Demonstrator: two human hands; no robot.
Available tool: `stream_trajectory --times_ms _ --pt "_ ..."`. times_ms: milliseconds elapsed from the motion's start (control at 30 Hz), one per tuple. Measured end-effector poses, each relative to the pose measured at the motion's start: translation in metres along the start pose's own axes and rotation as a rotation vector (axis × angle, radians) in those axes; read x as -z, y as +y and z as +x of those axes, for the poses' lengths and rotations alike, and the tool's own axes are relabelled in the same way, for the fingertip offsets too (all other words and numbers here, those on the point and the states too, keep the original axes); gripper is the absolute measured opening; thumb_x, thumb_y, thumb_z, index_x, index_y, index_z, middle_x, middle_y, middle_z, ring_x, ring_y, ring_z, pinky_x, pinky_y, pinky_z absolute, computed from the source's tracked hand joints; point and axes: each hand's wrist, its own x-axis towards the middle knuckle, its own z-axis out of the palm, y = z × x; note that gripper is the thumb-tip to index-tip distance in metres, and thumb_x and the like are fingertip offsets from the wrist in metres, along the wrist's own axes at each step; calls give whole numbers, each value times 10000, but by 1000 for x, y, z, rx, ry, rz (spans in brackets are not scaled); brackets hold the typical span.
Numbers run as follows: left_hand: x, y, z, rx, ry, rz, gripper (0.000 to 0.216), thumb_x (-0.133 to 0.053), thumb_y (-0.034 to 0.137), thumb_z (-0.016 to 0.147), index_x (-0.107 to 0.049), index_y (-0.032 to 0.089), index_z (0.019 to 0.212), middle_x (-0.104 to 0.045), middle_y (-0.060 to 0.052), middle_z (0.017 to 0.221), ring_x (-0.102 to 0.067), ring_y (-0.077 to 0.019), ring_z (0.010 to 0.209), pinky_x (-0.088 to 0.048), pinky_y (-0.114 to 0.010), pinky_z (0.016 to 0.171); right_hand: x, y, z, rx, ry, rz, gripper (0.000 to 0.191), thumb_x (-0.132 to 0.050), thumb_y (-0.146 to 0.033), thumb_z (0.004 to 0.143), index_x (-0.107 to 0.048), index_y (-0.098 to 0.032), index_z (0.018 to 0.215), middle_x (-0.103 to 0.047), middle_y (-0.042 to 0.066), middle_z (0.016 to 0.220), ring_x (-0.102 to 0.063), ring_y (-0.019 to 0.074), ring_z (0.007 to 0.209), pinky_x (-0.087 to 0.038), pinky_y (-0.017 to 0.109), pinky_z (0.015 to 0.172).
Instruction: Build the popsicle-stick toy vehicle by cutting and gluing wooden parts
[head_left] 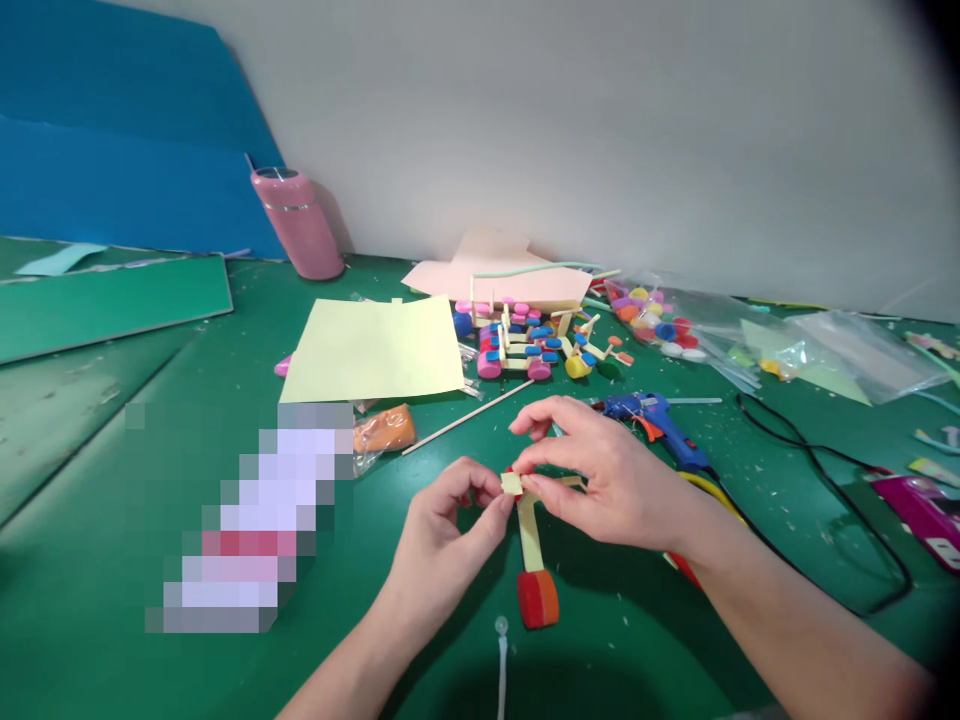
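Note:
My left hand [459, 512] is closed in a pinch on the left edge of a small pale yellow paper square [511, 484]. The thumb and fingertips of my right hand [592, 468] press on its right edge. A bit of red shows just behind the square. From under my right fingers a pale yellow strip [531, 538] runs down to a red and orange block [538, 598] near me on the table. Whether the square is joined to the strip is hidden by my fingers. A thin stick [579, 482] shows beneath my right hand.
A blue glue gun [660, 418] with a black cord lies beyond my right hand. Several small wheeled models [521, 345] stand farther back. A yellow sheet [379, 348], a wooden stick [469, 418], a glue stick [502, 670] and a pink tumbler [304, 225] are around.

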Motion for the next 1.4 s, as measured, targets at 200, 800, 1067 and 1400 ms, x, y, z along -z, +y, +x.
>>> stream_trajectory --times_ms 200,800,1067,1400 --pt "-1 -1 0 -26 25 80 106 -558 237 768 -533 179 683 -499 13 657 -445 -121 629 -385 -231 568 -1 1 -3 14 21 -11 150 -538 -115 766 -653 -192 825 -546 72 1033 -537 182 929 -459 309 789" --pt "10 3 8 -641 123 806 103 -558 130 768 -545 192 849 -565 -41 807 -558 -168 751 -458 -309 674 -8 4 -2 -84 -39 107 152 -510 -76 775 -593 -192 825 -583 37 980 -593 134 756 -469 241 653" --pt "15 7 7 -704 129 863 103 -568 100 758 -547 161 838 -554 -51 793 -552 -173 733 -452 -332 670 -8 5 2 -92 -56 114 125 -517 -89 784 -570 -186 842 -591 22 888 -580 123 714 -457 239 669" --pt "14 1 9 -745 148 833 88 -588 103 753 -562 162 813 -563 -41 770 -553 -166 711 -446 -319 657 -6 5 6 -69 -123 21 87 -481 -136 855 -556 -179 848 -601 2 817 -541 123 732 -397 221 646"
